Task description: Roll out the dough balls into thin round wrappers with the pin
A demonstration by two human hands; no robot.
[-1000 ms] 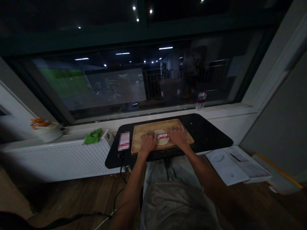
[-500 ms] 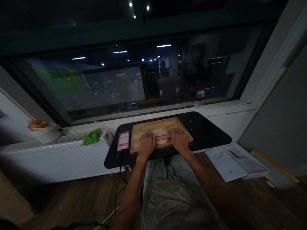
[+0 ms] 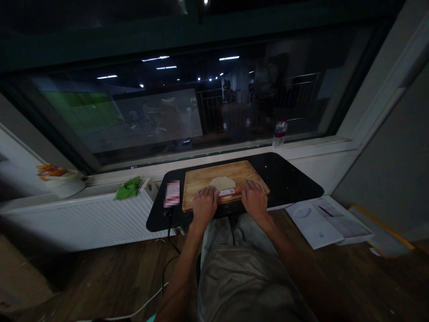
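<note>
A thin orange-brown rolling pin (image 3: 228, 192) with a pale printed label lies across the near part of a wooden cutting board (image 3: 196, 179). My left hand (image 3: 205, 203) covers its left end, fingers curled over the top. On the other end rests my right hand (image 3: 254, 199), closed over the wood in the same way; both tips of the pin are hidden. Just beyond the pin, a flat round of pale dough (image 3: 222, 182) lies on the board, its near edge at or under the pin.
The board sits on a black table (image 3: 291, 183) against the windowsill. A phone-sized pixelated item (image 3: 172, 193) and a cable lie left of it. A bottle (image 3: 279, 133) stands on the sill. A green cloth (image 3: 128, 188) and white bowl (image 3: 69, 185) top the radiator; white boxes (image 3: 315, 223) lie right.
Both hands have drawn the rolling pin toward my body, from the middle of the dough to its near edge. The pin has turned, bringing its label into view.
</note>
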